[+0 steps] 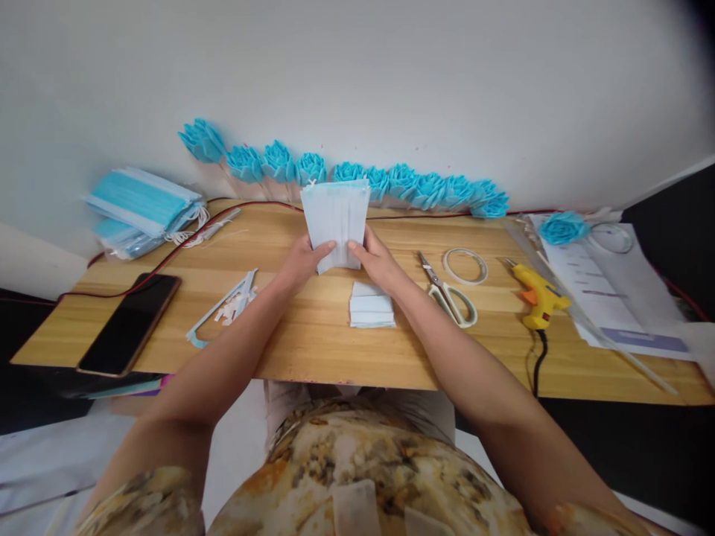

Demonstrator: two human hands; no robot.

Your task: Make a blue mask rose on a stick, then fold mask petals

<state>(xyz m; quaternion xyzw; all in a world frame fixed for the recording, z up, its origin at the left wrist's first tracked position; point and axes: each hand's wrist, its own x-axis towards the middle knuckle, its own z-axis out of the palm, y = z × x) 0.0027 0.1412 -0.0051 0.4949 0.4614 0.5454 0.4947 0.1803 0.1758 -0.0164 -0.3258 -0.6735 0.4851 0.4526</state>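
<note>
Forearms [234, 357] lead to left hand [304, 264] and right hand [377, 262], fingers pinching mask sheet [335, 216]; scissors [447, 294], folded stack [372, 307] nearby.

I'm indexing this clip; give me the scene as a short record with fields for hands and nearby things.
left hand: holds pale blue mask sheet, lower left edge
right hand: holds its lower right edge
near hands: stack of cut pieces on wooden table
right side: scissors, tape ring, yellow glue gun
left side: phone, pile of face masks
by wall: row of blue flowers
</note>
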